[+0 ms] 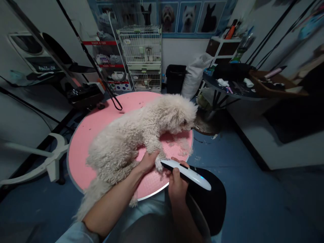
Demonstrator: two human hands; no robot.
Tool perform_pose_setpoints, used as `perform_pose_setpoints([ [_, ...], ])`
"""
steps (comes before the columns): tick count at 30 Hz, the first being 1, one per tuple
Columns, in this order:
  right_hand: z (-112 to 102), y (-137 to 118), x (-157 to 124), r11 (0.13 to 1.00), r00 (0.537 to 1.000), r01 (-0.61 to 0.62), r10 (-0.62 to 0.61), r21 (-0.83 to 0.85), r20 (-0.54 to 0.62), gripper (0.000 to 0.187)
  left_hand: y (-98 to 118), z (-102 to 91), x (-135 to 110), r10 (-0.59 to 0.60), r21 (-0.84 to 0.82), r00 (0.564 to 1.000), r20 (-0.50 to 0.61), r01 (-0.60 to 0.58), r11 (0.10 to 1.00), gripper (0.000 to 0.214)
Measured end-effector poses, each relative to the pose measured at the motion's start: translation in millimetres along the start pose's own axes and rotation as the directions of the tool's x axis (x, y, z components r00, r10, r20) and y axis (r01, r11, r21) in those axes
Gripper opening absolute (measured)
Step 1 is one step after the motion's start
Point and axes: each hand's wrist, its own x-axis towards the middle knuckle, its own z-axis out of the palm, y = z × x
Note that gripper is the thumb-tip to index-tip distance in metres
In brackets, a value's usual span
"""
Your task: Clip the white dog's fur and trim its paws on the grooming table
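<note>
A curly white dog (126,131) lies on its side across a round pink grooming table (81,141), its head toward the right. My left hand (149,161) is closed around the dog's front leg, just above the paw (158,165); part of its fingers is hidden behind the leg. In my right hand (178,184) is a white and black hair clipper (188,174) with a small blue light. The clipper's head is at the paw, touching or nearly so. Loose cut fur (183,145) lies on the table near the dog's muzzle.
A black looped strap (117,105) hangs over the table's far left side. Behind stand wire cages (141,47), a black bin (175,79) and a white sack (193,79). A side table (235,89) with tools is at right; a black stool seat (215,199) is close by.
</note>
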Motion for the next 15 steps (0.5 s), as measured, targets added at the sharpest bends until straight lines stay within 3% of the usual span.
perform_pose_setpoints([
  [10,3,-9,4,0.972,0.984,0.173,-0.166,-0.157,0.058,0.034,-5,-4.9,4,0.006,0.0,1.0,0.013,-0.006,1.0,0.024],
  [15,13,-12,7,0.993,0.995,-0.087,0.09,0.074,-0.038,0.038,-3,-4.2,4,-0.025,-0.049,1.0,-0.003,0.025,0.998,0.028],
])
